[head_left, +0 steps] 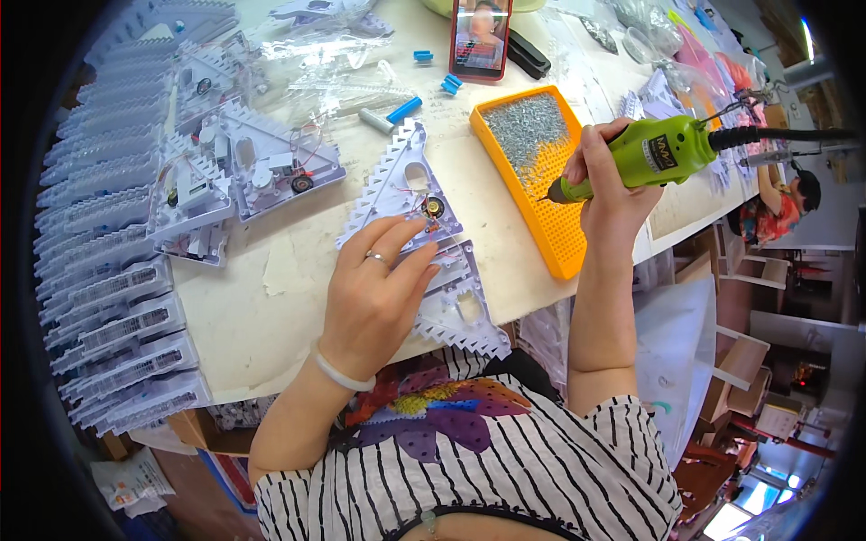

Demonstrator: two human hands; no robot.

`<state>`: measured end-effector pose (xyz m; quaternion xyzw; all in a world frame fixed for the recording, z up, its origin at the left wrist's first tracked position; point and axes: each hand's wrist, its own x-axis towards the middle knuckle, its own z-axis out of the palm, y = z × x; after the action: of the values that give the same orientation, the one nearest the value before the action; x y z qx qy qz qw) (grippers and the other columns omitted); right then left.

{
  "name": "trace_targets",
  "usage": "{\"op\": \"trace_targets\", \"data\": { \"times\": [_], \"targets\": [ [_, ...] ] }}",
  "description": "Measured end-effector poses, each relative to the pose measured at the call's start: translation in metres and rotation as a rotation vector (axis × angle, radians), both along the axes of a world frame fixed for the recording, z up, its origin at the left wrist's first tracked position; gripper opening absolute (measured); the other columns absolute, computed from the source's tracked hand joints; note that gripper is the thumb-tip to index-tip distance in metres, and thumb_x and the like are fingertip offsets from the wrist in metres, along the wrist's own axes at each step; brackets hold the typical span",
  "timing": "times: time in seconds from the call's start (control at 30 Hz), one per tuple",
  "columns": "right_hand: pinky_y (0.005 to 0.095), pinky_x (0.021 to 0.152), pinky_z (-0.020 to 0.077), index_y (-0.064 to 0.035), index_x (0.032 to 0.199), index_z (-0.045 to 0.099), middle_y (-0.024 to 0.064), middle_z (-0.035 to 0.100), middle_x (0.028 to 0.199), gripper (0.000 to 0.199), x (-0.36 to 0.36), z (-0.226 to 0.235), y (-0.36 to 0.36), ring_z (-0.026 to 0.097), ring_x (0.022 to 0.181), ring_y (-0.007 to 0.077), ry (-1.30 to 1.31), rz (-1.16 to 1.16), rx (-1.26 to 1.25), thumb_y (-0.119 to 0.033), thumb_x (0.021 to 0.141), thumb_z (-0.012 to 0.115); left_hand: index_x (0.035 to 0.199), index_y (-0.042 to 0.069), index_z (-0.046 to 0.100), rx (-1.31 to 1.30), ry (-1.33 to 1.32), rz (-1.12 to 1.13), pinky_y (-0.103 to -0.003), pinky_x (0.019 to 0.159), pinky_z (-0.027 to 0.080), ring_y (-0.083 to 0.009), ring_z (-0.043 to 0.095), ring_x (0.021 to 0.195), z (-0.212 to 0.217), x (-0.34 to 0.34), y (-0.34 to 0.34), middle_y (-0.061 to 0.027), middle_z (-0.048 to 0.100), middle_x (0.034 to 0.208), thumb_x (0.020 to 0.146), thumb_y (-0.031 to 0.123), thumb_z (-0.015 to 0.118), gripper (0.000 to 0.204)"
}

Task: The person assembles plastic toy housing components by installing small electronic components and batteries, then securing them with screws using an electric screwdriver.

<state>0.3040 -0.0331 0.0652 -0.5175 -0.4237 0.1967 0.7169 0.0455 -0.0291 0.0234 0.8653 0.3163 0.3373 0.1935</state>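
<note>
My right hand (615,185) is wrapped round a green electric screwdriver (690,149) with a black cable. Its dark tip points down over the orange tray (557,243), at the edge of a heap of small silver screws (528,131). My left hand (374,293) lies on a white triangular plastic shell (397,185) with a toothed edge, its fingers apart near a small round speaker (433,208) and thin wires. A second toothed shell (465,311) sits against it, closer to my body, at the table's front edge.
Several shells with wires and speakers (302,184) lie left of my hands, beside long stacks of toothed shells (108,216). A phone (479,41) stands behind, near blue cylinders (405,110) and a black stapler-like object (528,56). Another person (776,212) sits far right.
</note>
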Motion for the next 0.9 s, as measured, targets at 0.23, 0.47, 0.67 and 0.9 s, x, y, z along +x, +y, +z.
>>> {"op": "trace_targets", "data": {
  "times": [0.23, 0.47, 0.67, 0.9],
  "targets": [
    [0.0245, 0.052, 0.0478, 0.0000, 0.099, 0.056, 0.0105, 0.063, 0.078, 0.016, -0.010, 0.036, -0.009, 0.059, 0.054, 0.0141, 0.026, 0.096, 0.132, 0.005, 0.091, 0.068, 0.105, 0.003, 0.075, -0.013, -0.097, -0.059, -0.044, 0.099, 0.051, -0.0355, 0.060, 0.120, 0.008, 0.027, 0.017, -0.0130, 0.068, 0.126, 0.079, 0.006, 0.081, 0.027],
    [0.0251, 0.047, 0.0436, -0.0024, 0.101, 0.047, 0.0118, 0.059, 0.077, 0.019, -0.048, 0.068, -0.013, 0.057, 0.052, 0.0160, 0.175, 0.397, 0.251, 0.003, 0.091, 0.062, 0.103, 0.006, 0.077, -0.161, -0.223, -0.031, -0.044, 0.107, 0.046, -0.0356, 0.054, 0.130, 0.004, 0.043, 0.018, -0.0117, 0.066, 0.131, 0.078, 0.010, 0.083, 0.027],
    [0.0264, 0.050, 0.0459, -0.0067, 0.108, 0.045, 0.0081, 0.054, 0.083, 0.013, -0.060, 0.059, -0.005, 0.045, 0.048, 0.0111, 0.068, 0.589, 0.210, -0.002, 0.098, 0.051, 0.085, 0.007, 0.077, -0.170, -0.267, 0.022, -0.045, 0.108, 0.043, -0.0347, 0.051, 0.133, -0.006, 0.024, 0.019, -0.0078, 0.069, 0.129, 0.073, 0.012, 0.086, 0.015],
    [0.0268, 0.047, 0.0465, -0.0075, 0.109, 0.045, 0.0085, 0.054, 0.084, 0.016, -0.082, 0.059, 0.001, 0.046, 0.047, 0.0112, 0.094, 0.759, 0.176, -0.002, 0.096, 0.053, 0.079, 0.010, 0.077, -0.088, -0.144, 0.044, -0.045, 0.111, 0.042, -0.0343, 0.045, 0.143, 0.000, -0.002, 0.013, -0.0056, 0.069, 0.130, 0.073, 0.008, 0.086, 0.011]
  ]
}}
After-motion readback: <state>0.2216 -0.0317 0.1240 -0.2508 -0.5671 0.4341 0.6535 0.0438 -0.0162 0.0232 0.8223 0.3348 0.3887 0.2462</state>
